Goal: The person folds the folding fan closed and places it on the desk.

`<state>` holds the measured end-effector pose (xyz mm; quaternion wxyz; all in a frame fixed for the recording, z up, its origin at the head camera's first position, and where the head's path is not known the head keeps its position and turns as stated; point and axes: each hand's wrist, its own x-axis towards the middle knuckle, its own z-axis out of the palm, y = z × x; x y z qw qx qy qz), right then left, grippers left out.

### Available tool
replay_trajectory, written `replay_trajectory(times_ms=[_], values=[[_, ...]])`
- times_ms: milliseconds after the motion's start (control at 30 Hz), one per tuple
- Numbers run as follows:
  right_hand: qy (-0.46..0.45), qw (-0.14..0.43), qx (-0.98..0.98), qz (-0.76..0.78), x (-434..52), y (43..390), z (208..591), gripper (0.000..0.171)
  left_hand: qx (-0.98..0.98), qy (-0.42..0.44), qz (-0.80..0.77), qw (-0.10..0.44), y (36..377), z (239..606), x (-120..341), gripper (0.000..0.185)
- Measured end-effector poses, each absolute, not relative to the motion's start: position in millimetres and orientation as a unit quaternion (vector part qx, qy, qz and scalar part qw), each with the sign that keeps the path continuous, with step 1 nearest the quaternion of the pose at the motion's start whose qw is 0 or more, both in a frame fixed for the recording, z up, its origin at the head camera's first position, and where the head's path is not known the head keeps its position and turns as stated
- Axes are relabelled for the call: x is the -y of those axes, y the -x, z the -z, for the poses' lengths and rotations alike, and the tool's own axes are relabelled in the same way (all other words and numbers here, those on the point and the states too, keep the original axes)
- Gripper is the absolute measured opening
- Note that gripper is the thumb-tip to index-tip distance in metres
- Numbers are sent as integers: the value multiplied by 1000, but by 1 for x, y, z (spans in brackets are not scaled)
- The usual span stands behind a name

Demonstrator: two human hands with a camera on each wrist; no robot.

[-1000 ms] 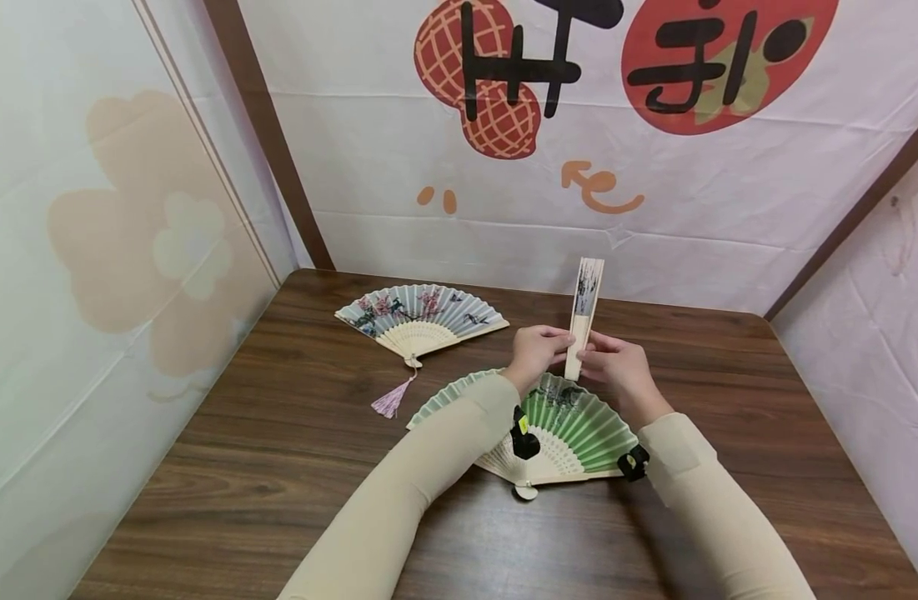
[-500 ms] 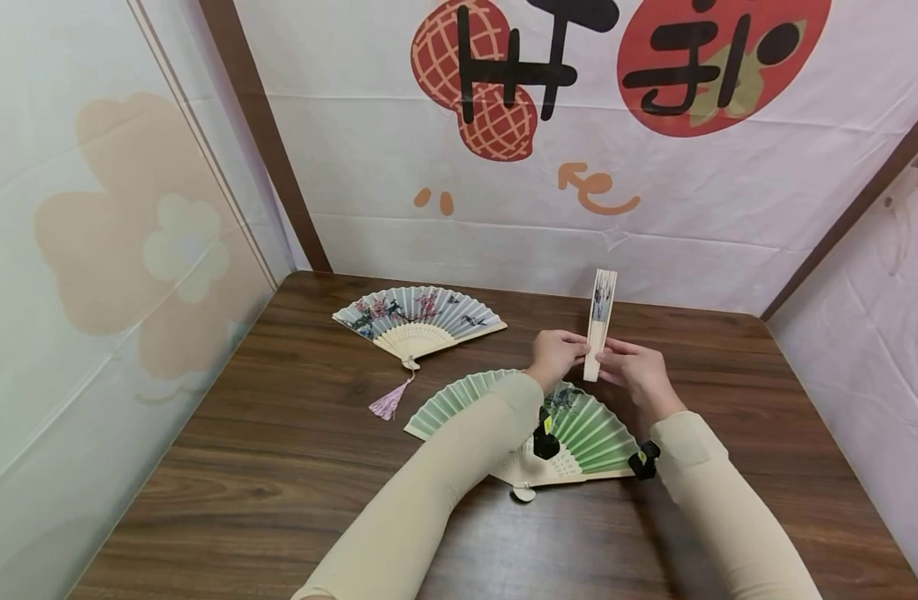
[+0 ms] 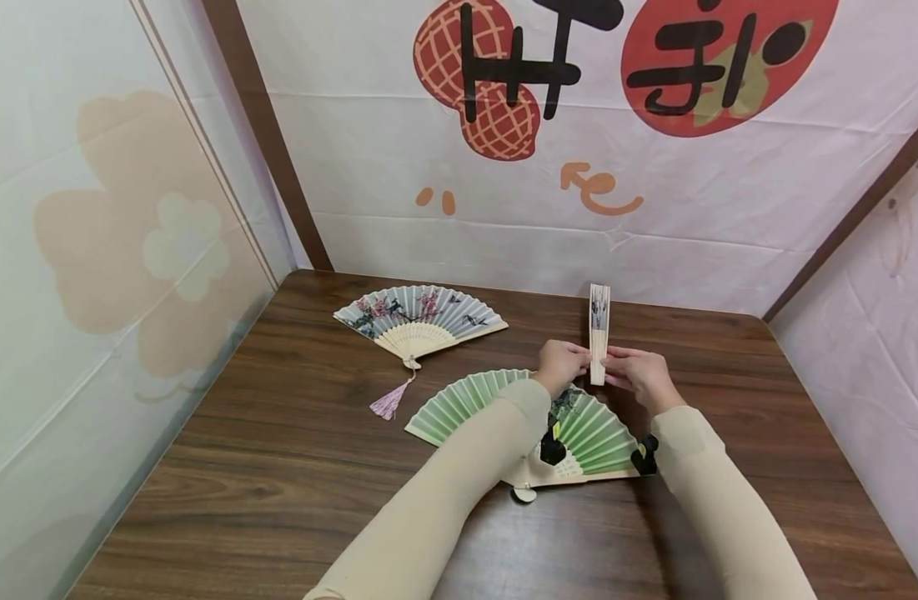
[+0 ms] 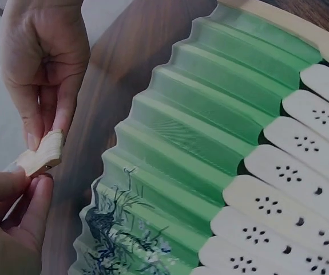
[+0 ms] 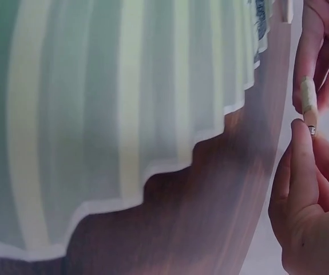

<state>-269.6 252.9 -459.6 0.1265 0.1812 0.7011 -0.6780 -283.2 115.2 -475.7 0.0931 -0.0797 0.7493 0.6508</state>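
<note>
Tabletop (image 3: 293, 467) first: under my forearms lies the spread green fan (image 3: 469, 398), with the blue fan (image 3: 417, 312) spread well off past my left hand (image 3: 562, 365). Between that hand and my right hand (image 3: 639, 377) stands the folded fan (image 3: 599, 321), long axis pointing away from me, both hands pinching its pivot end equally. I see no containers.

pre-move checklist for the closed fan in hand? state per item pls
1. Closed fan folded shut: ok.
2. Left hand pinching its base end: ok.
3. Right hand pinching the same end: ok.
4. Fan upright, off the table: ok.
5. Clear of the open green fan below: ok.
6. Rivet at the base intact: cannot tell.
</note>
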Motion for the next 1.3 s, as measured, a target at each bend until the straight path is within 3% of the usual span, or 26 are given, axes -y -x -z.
replay_trajectory(times_ms=[1300], values=[[-194,154,-733,633,-259,279,472,50,-766,62,-623,148,274,472,-119,23]])
